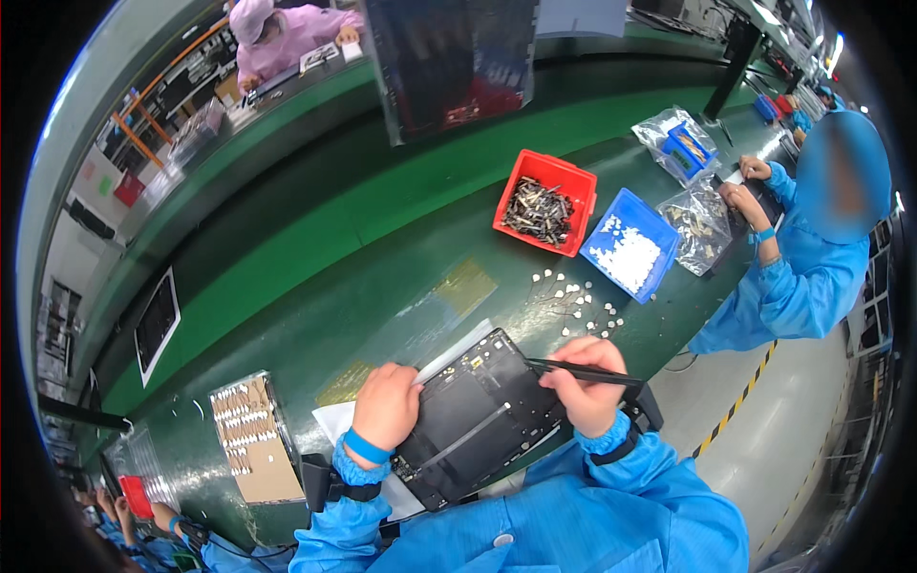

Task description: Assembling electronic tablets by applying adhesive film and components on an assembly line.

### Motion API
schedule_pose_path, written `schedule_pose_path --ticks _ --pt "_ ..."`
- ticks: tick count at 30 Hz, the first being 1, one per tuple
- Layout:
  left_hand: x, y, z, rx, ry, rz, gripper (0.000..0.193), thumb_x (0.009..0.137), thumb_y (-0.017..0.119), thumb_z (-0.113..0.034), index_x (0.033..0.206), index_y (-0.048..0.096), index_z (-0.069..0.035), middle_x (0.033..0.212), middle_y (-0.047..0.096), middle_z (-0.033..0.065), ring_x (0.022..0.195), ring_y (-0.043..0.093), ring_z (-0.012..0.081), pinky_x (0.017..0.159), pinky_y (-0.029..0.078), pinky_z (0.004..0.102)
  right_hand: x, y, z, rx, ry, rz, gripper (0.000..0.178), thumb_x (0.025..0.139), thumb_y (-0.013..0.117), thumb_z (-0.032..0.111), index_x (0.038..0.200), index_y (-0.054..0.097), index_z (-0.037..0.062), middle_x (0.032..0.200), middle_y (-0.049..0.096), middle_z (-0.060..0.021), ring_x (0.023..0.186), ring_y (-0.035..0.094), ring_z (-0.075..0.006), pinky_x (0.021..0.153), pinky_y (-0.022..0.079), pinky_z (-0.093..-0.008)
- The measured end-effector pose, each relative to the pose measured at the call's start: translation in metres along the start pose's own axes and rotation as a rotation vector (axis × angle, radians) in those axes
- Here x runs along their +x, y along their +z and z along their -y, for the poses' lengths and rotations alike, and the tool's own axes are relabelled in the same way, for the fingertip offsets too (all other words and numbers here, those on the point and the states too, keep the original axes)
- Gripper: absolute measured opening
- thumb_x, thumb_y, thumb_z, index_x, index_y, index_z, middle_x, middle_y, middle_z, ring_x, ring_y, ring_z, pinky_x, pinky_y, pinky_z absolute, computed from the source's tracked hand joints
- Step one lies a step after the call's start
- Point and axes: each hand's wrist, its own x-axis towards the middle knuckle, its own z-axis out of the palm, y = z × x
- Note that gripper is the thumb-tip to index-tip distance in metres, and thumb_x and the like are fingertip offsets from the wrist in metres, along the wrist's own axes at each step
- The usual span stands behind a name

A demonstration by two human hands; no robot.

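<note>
The black device panel (492, 396) lay on a white sheet (334, 417), presumably to spare its underside. At the panel's left edge, the left hand (387, 406) rested, fingers curled, seemingly to steady it; whether they gripped, I could not tell. By its right edge, the right hand's (590, 390) fingers were clamped on a slim black tool (571, 367) near its tip, likely for control. White wired parts (577, 301) lay beyond the panel.

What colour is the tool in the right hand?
Black; the slim tool shows best in the head view.
</note>
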Motion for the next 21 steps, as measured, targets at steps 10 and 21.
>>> schedule_pose_path --ticks 10,21 --pt "0.003 -0.003 -0.007 0.171 0.092 0.051 0.015 0.070 0.055 0.002 0.085 0.053 0.002 0.082 0.053 0.0196 0.079 0.051 0.0386 0.071 0.042 0.0451 -0.011 -0.092 0.005 -0.134 0.008 -0.405 0.021 0.076 0.054 -0.011 0.088 0.042 0.0012 0.091 0.053 -0.0144 0.063 0.057 -0.0154 0.057 0.050 -0.0253" --pt "-0.007 -0.005 -0.030 0.055 0.011 0.098 0.020 0.073 0.063 -0.013 0.087 0.057 0.000 0.077 0.056 0.0180 0.074 0.054 0.0367 0.066 0.043 0.0438 -0.003 -0.102 -0.016 -0.152 0.052 -0.410 0.023 0.076 0.053 -0.012 0.090 0.042 0.0020 0.093 0.051 -0.0138 0.063 0.055 -0.0147 0.057 0.049 -0.0240"
